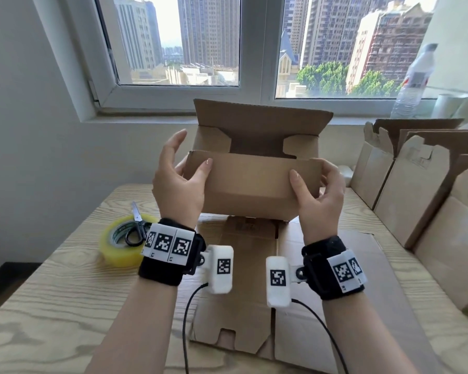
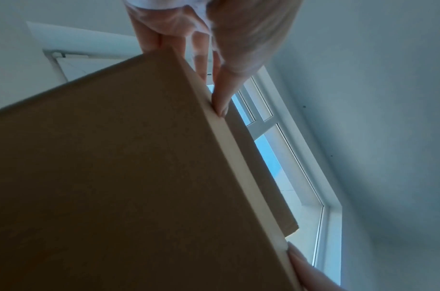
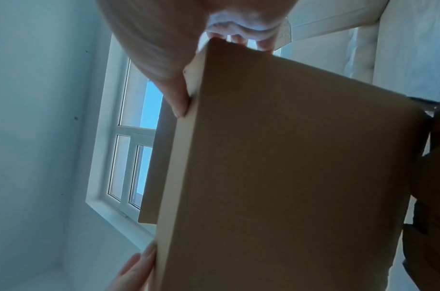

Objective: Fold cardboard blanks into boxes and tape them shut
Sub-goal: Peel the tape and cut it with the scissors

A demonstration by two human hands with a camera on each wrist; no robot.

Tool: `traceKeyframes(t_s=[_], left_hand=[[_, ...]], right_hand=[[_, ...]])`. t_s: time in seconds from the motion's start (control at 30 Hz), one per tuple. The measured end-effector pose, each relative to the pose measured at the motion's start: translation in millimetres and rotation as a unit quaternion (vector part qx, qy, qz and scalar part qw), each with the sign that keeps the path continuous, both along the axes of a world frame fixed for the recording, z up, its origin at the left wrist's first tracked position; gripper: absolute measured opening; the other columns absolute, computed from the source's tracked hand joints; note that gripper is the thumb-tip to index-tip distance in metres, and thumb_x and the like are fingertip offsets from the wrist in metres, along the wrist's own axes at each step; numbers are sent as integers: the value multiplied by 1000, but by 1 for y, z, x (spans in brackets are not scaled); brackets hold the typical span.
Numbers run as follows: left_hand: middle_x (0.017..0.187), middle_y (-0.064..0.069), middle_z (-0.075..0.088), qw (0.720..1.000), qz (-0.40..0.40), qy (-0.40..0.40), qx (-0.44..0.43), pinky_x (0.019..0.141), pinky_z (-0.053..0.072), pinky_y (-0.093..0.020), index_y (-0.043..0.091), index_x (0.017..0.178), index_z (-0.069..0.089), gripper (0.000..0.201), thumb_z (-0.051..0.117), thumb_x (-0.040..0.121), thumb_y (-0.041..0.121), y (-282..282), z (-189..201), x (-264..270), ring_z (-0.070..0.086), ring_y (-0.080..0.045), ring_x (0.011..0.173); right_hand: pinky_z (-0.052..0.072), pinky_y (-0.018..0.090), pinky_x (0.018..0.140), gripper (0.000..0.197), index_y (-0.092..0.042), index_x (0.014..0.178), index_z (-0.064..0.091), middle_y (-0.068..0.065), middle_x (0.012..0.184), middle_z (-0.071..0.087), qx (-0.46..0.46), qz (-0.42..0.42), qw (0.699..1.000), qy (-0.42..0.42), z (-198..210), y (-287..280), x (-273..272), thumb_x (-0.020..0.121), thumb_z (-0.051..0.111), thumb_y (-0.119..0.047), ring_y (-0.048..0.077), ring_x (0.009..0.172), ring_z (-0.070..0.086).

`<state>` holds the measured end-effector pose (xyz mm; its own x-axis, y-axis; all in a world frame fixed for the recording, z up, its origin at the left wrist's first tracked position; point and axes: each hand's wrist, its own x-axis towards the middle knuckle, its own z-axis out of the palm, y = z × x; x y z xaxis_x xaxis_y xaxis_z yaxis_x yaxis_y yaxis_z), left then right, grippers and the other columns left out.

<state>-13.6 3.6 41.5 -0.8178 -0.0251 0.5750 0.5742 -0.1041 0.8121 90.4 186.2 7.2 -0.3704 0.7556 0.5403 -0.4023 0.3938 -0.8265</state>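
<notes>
A brown cardboard box (image 1: 250, 184) is held up above the table, its far lid flap standing upright and two side flaps folded in. My left hand (image 1: 180, 174) grips the box's left end, thumb on the near flap, fingers round the side. My right hand (image 1: 319, 190) grips the right end the same way. In the left wrist view the thumb presses the edge of the box (image 2: 114, 177). In the right wrist view the thumb lies on the corner of the box (image 3: 288, 167). A flat cardboard blank (image 1: 241, 292) lies on the table under my wrists.
A roll of yellow tape (image 1: 119, 245) with scissors (image 1: 137, 225) on it sits at the left of the wooden table (image 1: 52, 306). Several folded boxes (image 1: 416, 190) stand at the right. A water bottle (image 1: 414, 82) stands on the windowsill.
</notes>
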Motion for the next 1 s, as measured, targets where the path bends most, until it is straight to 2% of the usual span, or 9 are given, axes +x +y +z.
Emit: traceKeyframes(t_s=[0.17,0.3,0.43,0.53,0.63,0.73,0.83,0.9,1.0], left_hand=[[144,20,46,998,9,17,64,94,56,-33,30,138,49,79,87,71,13,-5,8,5,67,-9,108],[151,9,43,998,4,31,49,90,58,-39,36,141,44,91,89,66,8,-8,6,-2,67,-10,109],[160,11,25,998,19,11,-65,86,58,-30,39,145,40,102,89,63,3,-10,-5,-12,69,-10,103],[162,12,18,989,39,-9,-140,85,58,-26,43,146,35,105,89,65,4,-8,-8,-12,69,-10,100],[162,12,18,978,55,7,-203,86,58,-29,45,150,25,110,87,68,6,-7,-8,-9,68,-12,101],[160,10,25,973,57,17,-224,88,58,-34,46,150,21,110,86,69,8,-7,-9,-10,68,-15,99],[153,3,40,975,64,32,-208,88,58,-36,37,136,43,85,86,69,8,-7,-11,-12,67,-12,97],[153,0,41,973,80,50,-209,94,56,-35,27,124,61,64,84,69,5,-6,-14,-15,63,-13,108],[151,-3,43,966,95,52,-233,102,51,-40,19,126,66,59,85,71,11,-4,-16,-21,56,-21,126]], right_hand=[[52,26,90,62,-40,130,51,3,124,54,3,-7,1000,24,8,-3,4,79,81,-25,5,110,56],[44,14,89,94,-41,151,27,4,119,51,47,-25,998,-38,11,-1,4,78,80,-15,-1,103,51],[48,38,97,118,-51,153,-5,5,125,41,109,-13,980,-167,12,4,11,80,80,-12,15,106,53],[46,44,98,122,-52,151,-12,10,120,42,165,-29,963,-211,15,4,15,81,79,-12,27,104,53],[44,36,92,116,-50,153,-6,9,111,42,189,-42,955,-223,14,5,14,82,78,-14,25,96,51],[40,29,86,99,-46,151,16,7,111,42,189,-48,958,-209,12,8,13,81,77,-12,19,97,49],[36,19,80,72,-30,136,40,5,113,47,207,-59,958,-190,9,9,10,77,76,-9,13,97,46],[32,14,76,59,-22,127,51,5,113,51,237,-81,947,-203,6,9,7,75,76,-12,12,97,45],[37,19,88,56,-19,126,61,3,119,60,236,-94,945,-206,4,7,3,74,82,-24,18,106,55]])
